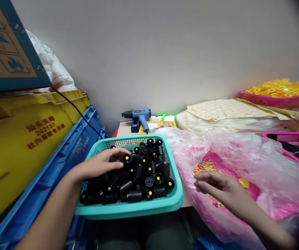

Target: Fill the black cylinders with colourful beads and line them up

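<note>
Head view: left hand (100,163) curved over black plastic cylinders (134,196), grip unclear, in teal basket (177,198); cylinders likely light, stiff, best held by the barrel. Right hand (217,185) half open, empty, above coloured beads (203,166).

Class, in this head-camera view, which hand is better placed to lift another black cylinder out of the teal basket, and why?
Probably the left hand: it already rests on the black cylinders inside the teal plastic basket. The right hand is outside the basket, above the coloured beads.
</note>
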Motion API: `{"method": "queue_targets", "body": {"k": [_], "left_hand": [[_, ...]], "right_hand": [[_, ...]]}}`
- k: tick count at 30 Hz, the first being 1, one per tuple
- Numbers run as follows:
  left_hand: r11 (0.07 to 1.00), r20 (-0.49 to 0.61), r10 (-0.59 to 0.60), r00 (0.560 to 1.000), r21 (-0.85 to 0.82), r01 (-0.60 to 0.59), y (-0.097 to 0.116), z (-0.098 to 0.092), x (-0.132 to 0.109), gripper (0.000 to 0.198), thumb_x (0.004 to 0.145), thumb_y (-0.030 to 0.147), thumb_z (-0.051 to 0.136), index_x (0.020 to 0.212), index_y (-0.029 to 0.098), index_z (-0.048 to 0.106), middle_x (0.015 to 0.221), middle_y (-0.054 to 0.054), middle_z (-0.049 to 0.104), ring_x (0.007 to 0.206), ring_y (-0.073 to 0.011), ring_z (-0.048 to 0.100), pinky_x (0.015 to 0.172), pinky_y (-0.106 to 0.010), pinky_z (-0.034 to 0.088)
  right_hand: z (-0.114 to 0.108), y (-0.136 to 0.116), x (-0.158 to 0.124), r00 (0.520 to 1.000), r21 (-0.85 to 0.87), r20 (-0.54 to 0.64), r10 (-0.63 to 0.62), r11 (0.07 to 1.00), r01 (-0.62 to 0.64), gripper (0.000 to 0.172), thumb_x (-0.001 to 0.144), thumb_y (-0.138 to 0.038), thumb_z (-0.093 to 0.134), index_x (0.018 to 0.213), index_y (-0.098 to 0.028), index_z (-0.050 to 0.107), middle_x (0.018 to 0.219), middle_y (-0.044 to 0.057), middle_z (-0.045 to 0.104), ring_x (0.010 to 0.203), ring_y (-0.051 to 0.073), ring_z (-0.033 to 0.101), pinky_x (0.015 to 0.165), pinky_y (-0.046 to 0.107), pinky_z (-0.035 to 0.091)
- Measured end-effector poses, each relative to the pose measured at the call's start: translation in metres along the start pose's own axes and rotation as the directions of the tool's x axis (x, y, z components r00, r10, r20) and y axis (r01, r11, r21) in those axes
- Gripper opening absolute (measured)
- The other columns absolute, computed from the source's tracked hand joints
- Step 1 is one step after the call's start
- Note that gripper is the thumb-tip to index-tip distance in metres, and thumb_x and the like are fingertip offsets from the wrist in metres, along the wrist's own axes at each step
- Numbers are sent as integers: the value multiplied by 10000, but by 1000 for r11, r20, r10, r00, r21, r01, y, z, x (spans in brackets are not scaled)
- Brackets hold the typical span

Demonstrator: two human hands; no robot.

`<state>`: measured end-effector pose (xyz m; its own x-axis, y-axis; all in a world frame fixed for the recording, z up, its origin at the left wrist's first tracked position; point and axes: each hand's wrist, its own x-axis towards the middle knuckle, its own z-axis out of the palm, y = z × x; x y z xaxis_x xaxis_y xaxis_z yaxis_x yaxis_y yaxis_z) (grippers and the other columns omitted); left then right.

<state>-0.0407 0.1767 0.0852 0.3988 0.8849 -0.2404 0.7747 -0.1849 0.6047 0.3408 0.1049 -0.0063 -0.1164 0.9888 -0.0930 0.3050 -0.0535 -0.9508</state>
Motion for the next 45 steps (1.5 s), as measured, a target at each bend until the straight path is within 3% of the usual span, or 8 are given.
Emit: {"method": "queue_targets", "body": {"k": [7, 12, 19, 25, 31, 38, 40, 45], "left_hand": [[838, -312, -113, 943, 480, 259, -26, 0, 10, 517, 874, 361, 453, 1333, 133, 519, 1387, -140, 546, 1283, -331, 478, 1069, -442, 380], [843, -42, -123, 992, 522, 127, -20, 10, 52, 251, 839, 242, 552, 1028, 250, 716, 1119, -25, 720, 1120, -233, 605, 987, -334, 444], [881, 164, -247, 955, 448, 151, -20, 10, 91, 263, 668, 270, 772, 898, 168, 694, 958, -58, 721, 944, -235, 655, 859, -385, 510], [964, 59, -84, 995, 256, 67, -13, -24, 34, 386, 718, 356, 597, 1072, 204, 605, 1081, -31, 689, 995, -228, 639, 810, -289, 503], [948, -95, 7, 995, -315, -36, 9, 38, -43, 368, 718, 408, 675, 1029, 232, 588, 912, -17, 649, 851, -206, 615, 747, -309, 504], [380, -147, 12, 989, -914, -140, -2, 122, -74, 447, 616, 414, 818, 914, 250, 529, 788, 20, 581, 668, -130, 568, 563, -209, 466], [411, -121, 28, 992, -903, -122, 0, 131, -81, 430, 657, 394, 805, 980, 276, 548, 864, 9, 600, 743, -151, 602, 626, -233, 502], [806, -163, 17, 986, -581, -110, 6, 117, -100, 379, 758, 473, 696, 1094, 316, 621, 1136, -32, 646, 1098, -261, 585, 964, -357, 468]], "right_hand": [[57, -48, 3, 977, 74, 31, -212, 975, 209, 273, 792, -449, 692, 898, -198, 709, 843, 70, 768, 781, 204, 728, 726, 293, 571], [57, -30, 8, 985, 142, -51, -164, 975, 170, 316, 766, -485, 717, 882, -190, 707, 833, 72, 769, 802, 209, 733, 747, 287, 581], [48, -17, 5, 987, 137, -118, -106, 983, 122, 377, 735, -525, 738, 874, -176, 702, 807, 87, 763, 783, 231, 732, 742, 315, 589], [51, -25, 4, 996, 223, -53, -68, 972, 78, 330, 731, -478, 765, 843, -173, 706, 841, 97, 766, 821, 237, 726, 787, 346, 575], [94, -58, -5, 974, 408, 133, -182, 906, 113, 210, 773, -390, 747, 816, -188, 708, 829, 41, 742, 772, 154, 679, 725, 267, 531], [136, -78, -16, 947, 493, 253, -196, 869, 49, 173, 742, -354, 759, 806, -194, 746, 732, -7, 694, 685, 121, 619, 699, 259, 495], [139, -79, -20, 936, 409, 233, -263, 900, 151, 108, 789, -297, 712, 825, -207, 758, 791, 1, 701, 752, 131, 627, 737, 262, 486], [139, -75, -28, 914, 214, 237, -330, 935, 282, 100, 834, -264, 665, 833, -219, 755, 834, 15, 696, 824, 151, 634, 781, 275, 473]]}}
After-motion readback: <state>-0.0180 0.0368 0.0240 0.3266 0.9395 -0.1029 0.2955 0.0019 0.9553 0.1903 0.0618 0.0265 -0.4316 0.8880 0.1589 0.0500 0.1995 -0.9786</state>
